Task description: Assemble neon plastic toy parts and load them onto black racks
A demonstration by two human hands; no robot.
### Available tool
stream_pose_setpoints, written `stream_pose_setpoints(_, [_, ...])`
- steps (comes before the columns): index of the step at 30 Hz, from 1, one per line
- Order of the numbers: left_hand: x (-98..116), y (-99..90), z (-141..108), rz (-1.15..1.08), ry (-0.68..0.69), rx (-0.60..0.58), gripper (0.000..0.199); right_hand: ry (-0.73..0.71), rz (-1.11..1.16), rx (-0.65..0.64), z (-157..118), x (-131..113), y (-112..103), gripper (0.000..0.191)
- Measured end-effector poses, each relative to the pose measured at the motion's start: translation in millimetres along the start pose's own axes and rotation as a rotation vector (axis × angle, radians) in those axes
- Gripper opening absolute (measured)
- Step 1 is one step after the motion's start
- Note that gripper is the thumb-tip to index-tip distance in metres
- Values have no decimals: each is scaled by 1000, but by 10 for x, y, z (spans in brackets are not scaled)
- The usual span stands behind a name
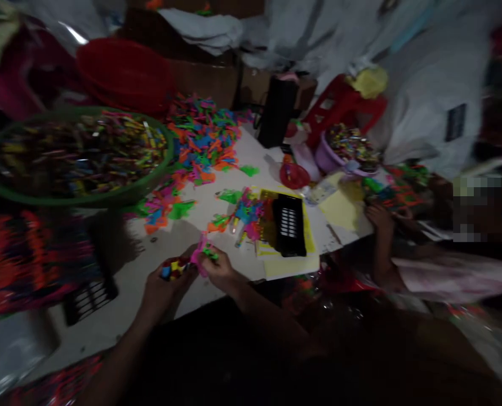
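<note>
My left hand (163,287) is closed round several small coloured pieces (176,269), yellow, blue and red. Just to its right, my right hand (222,270) pinches a pink plastic piece (200,256) with a bit of green at the fingertips. The two hands almost meet above the front edge of the white table (234,265). Beyond them lies a small heap of blue, pink and green pieces (247,213). A black tray with white slots (290,224) rests on yellow sheets (310,228) to the right. The picture is dim and blurred.
A wide green basin (81,200) of small pieces stands at the left, before a red basin (124,70). Bright plastic pieces (204,135) are piled at the back. A purple basin (324,158) stands right of a black box (276,110). Another person's hand (381,217) is at the right.
</note>
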State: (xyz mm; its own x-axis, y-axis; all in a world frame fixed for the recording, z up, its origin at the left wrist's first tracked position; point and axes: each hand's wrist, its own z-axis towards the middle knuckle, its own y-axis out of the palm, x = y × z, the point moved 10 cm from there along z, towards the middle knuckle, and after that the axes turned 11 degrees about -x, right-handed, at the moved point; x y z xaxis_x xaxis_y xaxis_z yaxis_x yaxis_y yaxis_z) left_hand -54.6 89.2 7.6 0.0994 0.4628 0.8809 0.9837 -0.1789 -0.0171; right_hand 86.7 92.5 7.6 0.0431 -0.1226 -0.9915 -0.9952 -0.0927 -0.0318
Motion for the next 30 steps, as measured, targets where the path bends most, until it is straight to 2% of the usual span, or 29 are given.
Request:
stream_pose_setpoints(6, [46, 23, 64, 112, 41, -39, 36, -17, -143, 11, -52, -94, -41, 18])
stream_pose_setpoints(12, [139, 103, 42, 204, 160, -106, 27, 13, -40, -5, -36, 58, -63, 21])
stream_pose_setpoints(16, [99, 207, 26, 156, 237, -105, 24, -18, -78, 86, -42, 63, -91, 20])
stream_pose_setpoints(18, [-10, 271, 68, 45, 215, -121, 27, -41, -124, 119, -38, 35, -149, 24])
stream_pose_setpoints(21, [-306, 288, 211, -318, 50, -140, 35, 18, -320, 52, 65, 32, -363, 28])
stream_pose_setpoints(23, [-460, 226, 304, -600, -39, -145, 35, 152, -571, 20, 184, 66, -662, 28])
stream_pose_setpoints(24, [-515, 171, 342, -709, -70, -144, 32, 222, -711, 65, 244, 53, -869, 30])
stream_pose_setpoints(25, [-557, 109, 372, -785, -95, -141, 27, 243, -853, 227, 283, -61, -1122, 32])
stream_pose_setpoints(26, [-595, 49, 393, -825, -120, -137, 22, 213, -970, 379, 326, -218, -1279, 36])
stream_pose_setpoints(27, [-625, 0, 405, -837, -142, -131, 18, 156, -1062, 468, 400, -356, -1308, 39])
stream_pose_setpoints(28, [-643, -31, 408, -828, -158, -126, 16, 75, -1128, 496, 515, -463, -1221, 42])
stream_pose_setpoints(29, [-647, -37, 405, -804, -168, -129, 16, -12, -1174, 431, 682, -510, -1021, 44])
stream_pose_setpoints(30, [-636, -23, 396, -771, -169, -139, 17, -88, -1192, 304, 873, -500, -746, 44])
